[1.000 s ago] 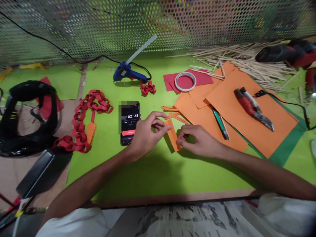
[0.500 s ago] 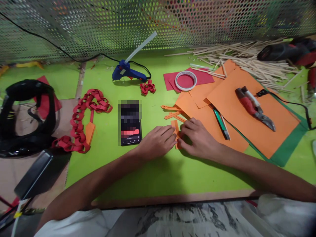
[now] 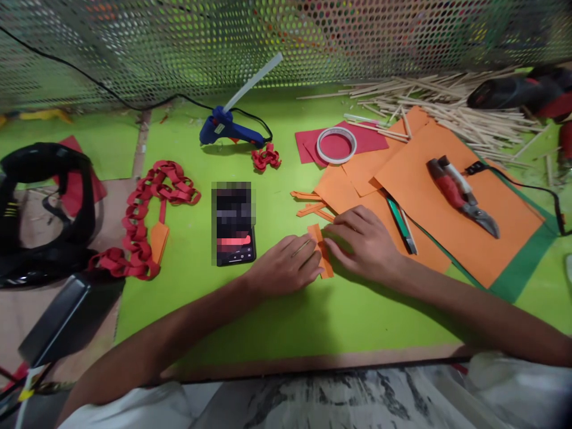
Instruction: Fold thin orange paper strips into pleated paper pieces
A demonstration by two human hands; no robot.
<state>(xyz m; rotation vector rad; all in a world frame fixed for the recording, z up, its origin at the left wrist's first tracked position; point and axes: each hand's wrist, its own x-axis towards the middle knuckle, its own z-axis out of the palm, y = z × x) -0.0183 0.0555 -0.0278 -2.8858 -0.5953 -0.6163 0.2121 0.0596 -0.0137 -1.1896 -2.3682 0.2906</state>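
Far to the left of our hands, a red paper-link chain (image 3: 147, 220) lies on the green surface (image 3: 277, 310). Just left of our left hand, a black smartphone (image 3: 235, 229) lies flat. Our left hand (image 3: 286, 271) rests palm down, fingers together, fingertips pressing the narrow orange paper strip (image 3: 322, 253) onto the surface. Our right hand (image 3: 364, 244) meets it from the other side, fingers curled and pressing the same strip. Beyond our right hand lie large orange paper sheets (image 3: 447, 202), bearing red-handled pliers (image 3: 460, 193) to the right.
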